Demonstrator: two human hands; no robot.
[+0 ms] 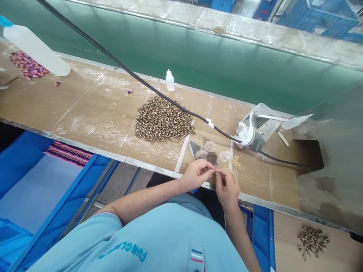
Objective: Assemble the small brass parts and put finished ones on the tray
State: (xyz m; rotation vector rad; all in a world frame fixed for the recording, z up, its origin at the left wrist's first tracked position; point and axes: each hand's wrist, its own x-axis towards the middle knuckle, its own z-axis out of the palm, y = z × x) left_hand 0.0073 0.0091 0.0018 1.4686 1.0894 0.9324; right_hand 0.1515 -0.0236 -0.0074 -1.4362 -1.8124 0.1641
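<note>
My left hand and my right hand meet above the near edge of the workbench, fingertips almost touching. Each is closed in a pinch of thumb and fingers. Whatever sits between them is too small to make out. Just beyond lie a small clear round dish with thin bits in it and a second clear dish. To the right of these is a little cluster of tan beads. A large heap of small gold-and-dark curved pieces spreads to the left, farther back.
A black cable crosses above the bench to a dark strapped device by a clear tray. At the back stand a small white dropper bottle and a large white bottle, near purple-orange pieces. More small pieces lie lower right.
</note>
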